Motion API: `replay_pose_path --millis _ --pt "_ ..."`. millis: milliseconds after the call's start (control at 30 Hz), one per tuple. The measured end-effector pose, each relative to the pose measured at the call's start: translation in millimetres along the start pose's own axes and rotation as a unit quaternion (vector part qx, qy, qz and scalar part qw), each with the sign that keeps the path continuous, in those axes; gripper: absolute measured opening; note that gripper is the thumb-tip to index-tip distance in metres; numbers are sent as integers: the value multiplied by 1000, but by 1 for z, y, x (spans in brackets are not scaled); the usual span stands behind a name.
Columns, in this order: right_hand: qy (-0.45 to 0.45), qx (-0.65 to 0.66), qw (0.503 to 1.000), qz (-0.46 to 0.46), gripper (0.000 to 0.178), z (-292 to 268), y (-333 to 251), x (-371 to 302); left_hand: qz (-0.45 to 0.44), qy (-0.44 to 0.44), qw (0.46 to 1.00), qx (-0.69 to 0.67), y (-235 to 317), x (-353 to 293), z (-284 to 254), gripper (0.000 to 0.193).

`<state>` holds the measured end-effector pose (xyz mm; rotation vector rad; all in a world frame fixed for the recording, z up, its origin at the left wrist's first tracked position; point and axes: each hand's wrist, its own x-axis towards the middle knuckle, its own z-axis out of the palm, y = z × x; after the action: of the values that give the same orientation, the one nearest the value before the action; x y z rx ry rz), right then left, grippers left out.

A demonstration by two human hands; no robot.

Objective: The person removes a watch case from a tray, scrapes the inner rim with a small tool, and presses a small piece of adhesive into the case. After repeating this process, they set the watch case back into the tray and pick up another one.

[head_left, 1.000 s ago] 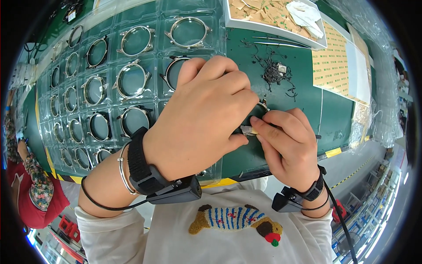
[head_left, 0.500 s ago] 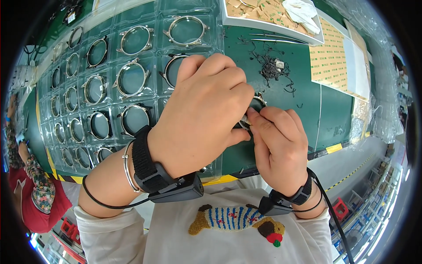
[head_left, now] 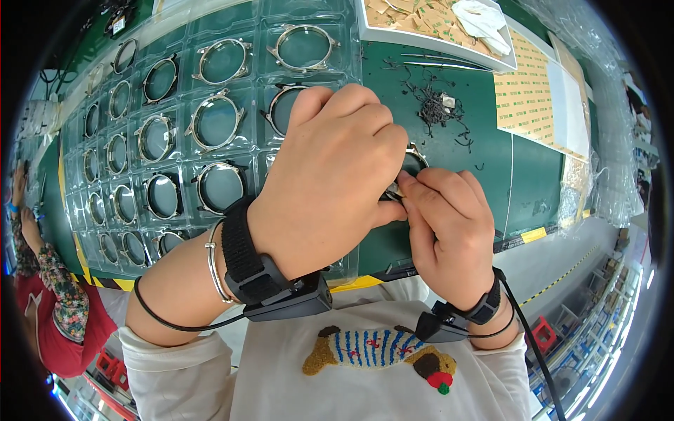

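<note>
A round metal watch case (head_left: 420, 156) is held between my two hands, mostly hidden by them. My left hand (head_left: 326, 182) bends over it from the left with its fingers curled down and its thumb at the case's near side. My right hand (head_left: 453, 224) pinches at the case's lower right edge, thumb and forefinger together. Whatever small piece lies in that pinch is too hidden to make out. Beside my left hand lies a clear plastic tray (head_left: 349, 70) with rows of silver and black watch cases (head_left: 304, 68), some of them covered by my hand and forearm.
Black thin strip scraps (head_left: 437, 111) lie beyond my hands, below metal tweezers (head_left: 446, 66). A white box (head_left: 435, 45) of paper scraps stands at the back. Yellowish adhesive sheets (head_left: 523, 98) lie at right. Another person in red (head_left: 67, 316) is at far left.
My left hand and wrist have shifted slightly to the right. The tray appears a little further right in view. Both hands keep hold of the watch case.
</note>
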<state>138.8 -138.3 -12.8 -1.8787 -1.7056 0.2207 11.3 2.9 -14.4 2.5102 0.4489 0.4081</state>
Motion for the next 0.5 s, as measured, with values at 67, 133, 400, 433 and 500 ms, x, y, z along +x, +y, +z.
replay_pose_path --millis 67,133,400,433,500 --pt "18 -16 1000 2 24 4 -2 2 -3 9 1000 6 0 -1 0 51" --pt "28 -24 999 4 24 6 -1 2 -2 13 1000 10 0 -1 1 51" --pt "-20 20 999 -33 25 -11 17 8 4 30 999 15 2 -2 -3 55" --pt "-39 29 998 -43 25 -15 19 10 12 23 1000 -3 -2 -2 -6 54" --pt "-77 48 994 -62 26 -19 22 12 26 9 999 -39 -8 -1 -10 52"
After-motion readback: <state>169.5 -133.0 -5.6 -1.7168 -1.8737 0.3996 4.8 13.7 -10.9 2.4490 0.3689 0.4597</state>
